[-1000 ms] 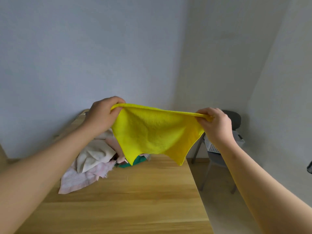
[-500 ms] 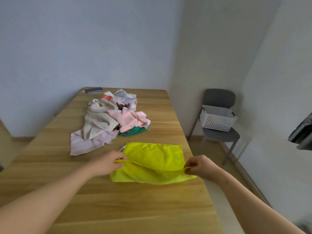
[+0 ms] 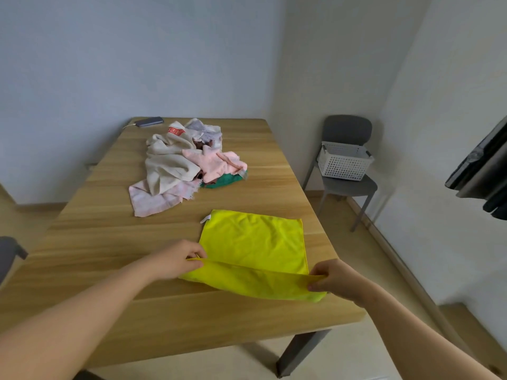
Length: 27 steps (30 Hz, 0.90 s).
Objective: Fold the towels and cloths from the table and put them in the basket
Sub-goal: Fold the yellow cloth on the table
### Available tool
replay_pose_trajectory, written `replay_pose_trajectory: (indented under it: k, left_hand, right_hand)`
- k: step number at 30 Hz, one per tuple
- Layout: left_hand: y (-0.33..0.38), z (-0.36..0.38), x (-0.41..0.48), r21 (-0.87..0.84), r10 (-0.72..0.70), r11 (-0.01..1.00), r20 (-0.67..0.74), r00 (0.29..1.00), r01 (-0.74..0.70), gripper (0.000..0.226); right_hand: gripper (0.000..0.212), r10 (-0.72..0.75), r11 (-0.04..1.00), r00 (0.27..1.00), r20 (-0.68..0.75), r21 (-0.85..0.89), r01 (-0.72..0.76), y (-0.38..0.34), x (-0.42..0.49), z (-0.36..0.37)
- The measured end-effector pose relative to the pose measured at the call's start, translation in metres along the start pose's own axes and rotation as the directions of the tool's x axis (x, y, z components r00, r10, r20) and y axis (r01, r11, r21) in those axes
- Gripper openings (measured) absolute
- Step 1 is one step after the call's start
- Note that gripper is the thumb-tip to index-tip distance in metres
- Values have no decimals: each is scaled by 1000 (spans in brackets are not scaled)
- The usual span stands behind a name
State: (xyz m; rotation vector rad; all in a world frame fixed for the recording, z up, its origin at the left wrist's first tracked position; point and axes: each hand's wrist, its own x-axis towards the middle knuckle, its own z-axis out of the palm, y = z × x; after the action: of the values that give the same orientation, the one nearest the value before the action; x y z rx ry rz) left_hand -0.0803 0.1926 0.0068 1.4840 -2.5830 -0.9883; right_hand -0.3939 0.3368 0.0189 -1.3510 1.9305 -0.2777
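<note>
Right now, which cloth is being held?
The yellow cloth: left hand and right hand pinch its near corners. The others lie crumpled in the pile, untouched.

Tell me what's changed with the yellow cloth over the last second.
The bright yellow microfibre cloth came down from mid-air onto the wooden table and lies spread; left hand and right hand still pinch its near corners, edge raised. The crumpled cloth heap and white perforated basket stayed put.
</note>
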Motion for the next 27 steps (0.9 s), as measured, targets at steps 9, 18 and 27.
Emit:
replay_pose_trajectory:
  k: [9, 18, 27]
  left_hand:
    - [5, -25, 30, -5, -23, 1000, -186, 982, 23, 23]
    - [3, -42, 100, -180, -191, 974, -336, 922, 137, 15]
    - [-18, -31, 146, -427, -354, 882, -321, 879, 199, 19]
  right_hand:
    - [11, 67, 970, 970, -235, 243, -8, 5, 33, -17]
    - [11, 136, 852, 972, -193, 523, -15, 5, 107, -54]
    - [17, 284, 710, 949, -137, 695, -112, 16, 164, -45]
